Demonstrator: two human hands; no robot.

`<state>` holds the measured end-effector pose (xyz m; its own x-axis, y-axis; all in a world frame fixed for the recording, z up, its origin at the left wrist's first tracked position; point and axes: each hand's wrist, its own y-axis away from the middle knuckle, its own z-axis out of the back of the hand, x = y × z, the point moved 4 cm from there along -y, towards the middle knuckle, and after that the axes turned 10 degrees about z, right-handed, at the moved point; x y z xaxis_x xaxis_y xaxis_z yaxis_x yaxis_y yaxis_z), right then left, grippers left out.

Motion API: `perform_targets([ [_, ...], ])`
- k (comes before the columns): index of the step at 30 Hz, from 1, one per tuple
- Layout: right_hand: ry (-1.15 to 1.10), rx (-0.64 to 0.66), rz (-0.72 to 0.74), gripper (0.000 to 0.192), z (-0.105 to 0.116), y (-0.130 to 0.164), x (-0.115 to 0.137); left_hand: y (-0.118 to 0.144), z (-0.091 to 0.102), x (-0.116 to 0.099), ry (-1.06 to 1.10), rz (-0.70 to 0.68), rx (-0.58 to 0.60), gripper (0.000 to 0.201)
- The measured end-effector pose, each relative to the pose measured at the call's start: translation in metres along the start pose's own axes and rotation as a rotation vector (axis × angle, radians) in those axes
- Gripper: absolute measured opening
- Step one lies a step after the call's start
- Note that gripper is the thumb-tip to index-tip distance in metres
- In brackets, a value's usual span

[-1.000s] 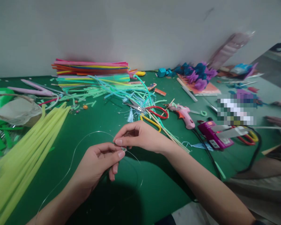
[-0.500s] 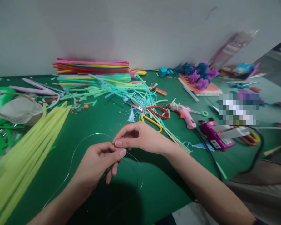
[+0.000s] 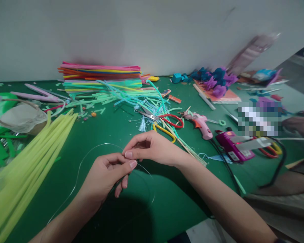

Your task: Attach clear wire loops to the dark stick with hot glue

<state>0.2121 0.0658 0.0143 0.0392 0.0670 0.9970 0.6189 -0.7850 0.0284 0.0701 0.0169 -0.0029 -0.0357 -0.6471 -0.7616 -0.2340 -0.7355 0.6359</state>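
Observation:
My left hand (image 3: 105,175) and my right hand (image 3: 152,148) meet over the green table (image 3: 98,131), thumbs and forefingers pinched together on a thin clear wire (image 3: 79,168). The wire loops out to the left of my left hand and curves down toward my forearm; another arc of it runs to the right below my right hand. Whatever small thing sits between the fingertips is hidden by them.
Yellow-green pipe cleaners (image 3: 27,165) lie at the left. A multicoloured pipe cleaner stack (image 3: 101,76) stands at the back wall. Red-handled scissors (image 3: 167,119), a pink glue gun (image 3: 201,123) and a purple device (image 3: 234,148) with black cable lie right. Another person's hand (image 3: 297,125) is at far right.
My hands stay pinched together on the wire, almost still. My left fingers have shifted slightly. The other person's hand at the far right has moved back into view.

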Motion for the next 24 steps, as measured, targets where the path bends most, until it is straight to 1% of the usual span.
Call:
perform_targets([
  [24, -0.012, 0.009, -0.011, 0.027, -0.0007, 0.0, -0.0005, -0.0016, 0.0017, 0.0002, -0.052, -0.012, 0.004, 0.028],
])
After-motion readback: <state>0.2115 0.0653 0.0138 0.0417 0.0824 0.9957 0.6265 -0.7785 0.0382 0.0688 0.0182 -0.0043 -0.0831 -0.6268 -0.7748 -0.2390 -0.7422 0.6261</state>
